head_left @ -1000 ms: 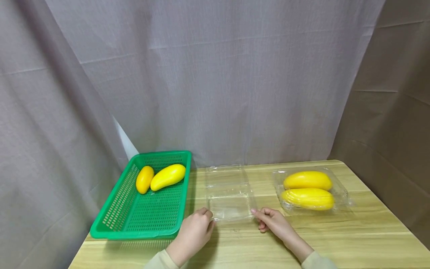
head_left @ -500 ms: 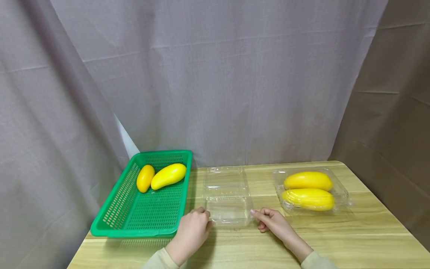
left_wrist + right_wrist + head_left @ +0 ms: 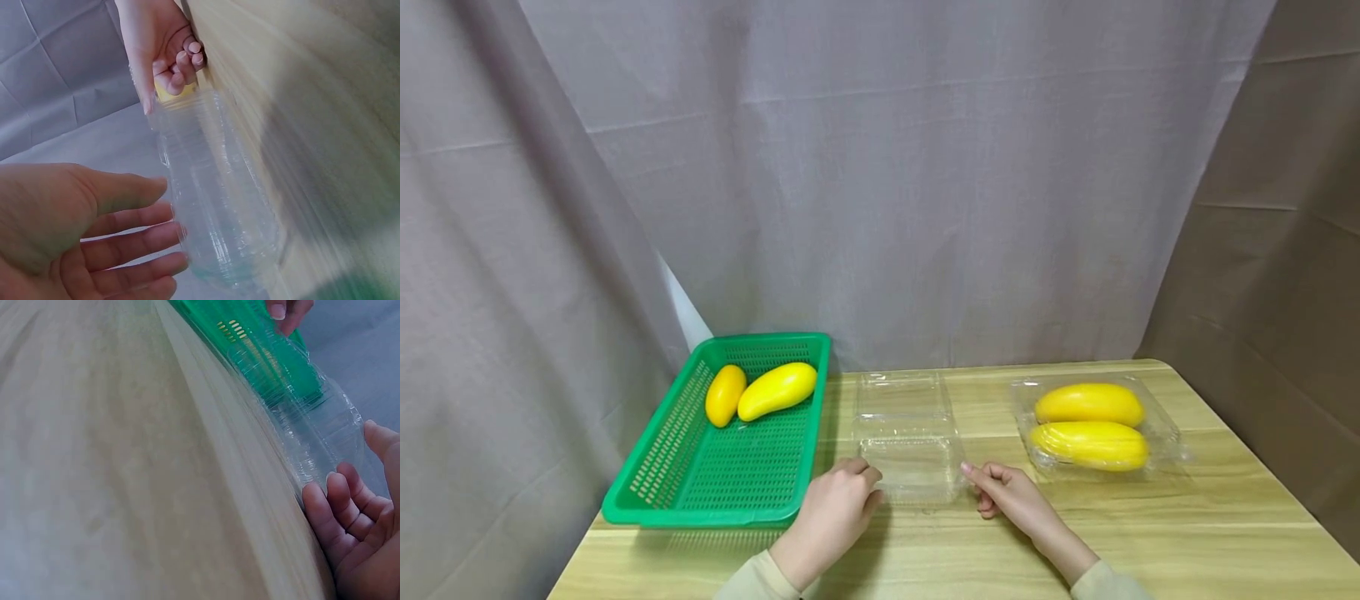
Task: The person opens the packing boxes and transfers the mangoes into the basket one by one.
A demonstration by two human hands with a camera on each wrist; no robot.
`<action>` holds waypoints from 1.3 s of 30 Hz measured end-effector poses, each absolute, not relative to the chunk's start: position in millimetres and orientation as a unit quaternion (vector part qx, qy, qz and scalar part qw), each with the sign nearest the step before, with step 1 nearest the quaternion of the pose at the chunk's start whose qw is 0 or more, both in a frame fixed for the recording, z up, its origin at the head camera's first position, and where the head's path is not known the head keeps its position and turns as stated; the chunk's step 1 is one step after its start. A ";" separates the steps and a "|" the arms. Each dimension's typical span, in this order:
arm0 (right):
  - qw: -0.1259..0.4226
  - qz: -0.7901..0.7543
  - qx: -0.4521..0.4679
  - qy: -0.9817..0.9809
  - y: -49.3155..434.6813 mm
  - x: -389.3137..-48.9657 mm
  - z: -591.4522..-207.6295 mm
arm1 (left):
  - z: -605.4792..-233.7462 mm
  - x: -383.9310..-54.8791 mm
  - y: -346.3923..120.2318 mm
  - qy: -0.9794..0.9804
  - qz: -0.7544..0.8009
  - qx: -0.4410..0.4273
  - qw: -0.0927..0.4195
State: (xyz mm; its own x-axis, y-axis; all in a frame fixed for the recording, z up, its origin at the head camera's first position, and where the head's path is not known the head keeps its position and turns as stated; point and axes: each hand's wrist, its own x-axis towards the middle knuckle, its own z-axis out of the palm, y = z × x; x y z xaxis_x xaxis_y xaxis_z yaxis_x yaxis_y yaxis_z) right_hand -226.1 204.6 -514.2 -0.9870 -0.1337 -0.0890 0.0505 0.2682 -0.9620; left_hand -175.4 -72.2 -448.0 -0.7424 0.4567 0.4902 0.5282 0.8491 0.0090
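A clear plastic clamshell box (image 3: 910, 462) lies on the table with its lid (image 3: 904, 396) folded back, away from me. My left hand (image 3: 831, 517) is at the box's near left corner; in the left wrist view its loosely bent fingers (image 3: 134, 244) are spread beside the box wall, with thumb apart. At the near right corner is my right hand (image 3: 1015, 500), its thumb by the rim and its other fingers loosely curled beside the wall. The right wrist view shows a gap between that thumb and the fingertips (image 3: 337, 481).
A green plastic basket (image 3: 808, 467) on the left holds two yellow mango-like fruits (image 3: 777, 392). To the right, another clear box (image 3: 1165, 425) contains two more long yellow fruits (image 3: 1088, 445). Grey curtains (image 3: 880, 183) hang behind the wooden table (image 3: 1225, 533).
The clear box has shifted slightly toward me and its near edge has come down. My left fingers have loosened at its corner. My right hand has barely moved.
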 end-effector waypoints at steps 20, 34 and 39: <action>0.098 -0.610 -0.050 0.785 206.2 -226.1 -512.6 | -449.7 -177.3 -71.0 -0.940 -0.058 -0.246 0.229; 0.105 -0.603 -0.071 0.788 210.2 -225.9 -511.7 | -447.2 -182.3 -65.1 -0.923 -0.084 -0.258 0.272; 0.107 -0.606 -0.060 0.786 210.0 -224.8 -510.5 | -442.8 -183.7 -58.4 -0.919 -0.091 -0.264 0.280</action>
State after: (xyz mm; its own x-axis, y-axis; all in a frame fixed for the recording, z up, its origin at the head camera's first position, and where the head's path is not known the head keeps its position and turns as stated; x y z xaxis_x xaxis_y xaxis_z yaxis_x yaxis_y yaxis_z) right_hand -224.8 210.0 -510.5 -0.9698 -0.2243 -0.0962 0.0362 0.2574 -0.9656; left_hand -183.7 -58.4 -442.8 -0.7040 0.4340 0.5621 0.5363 0.8438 0.0201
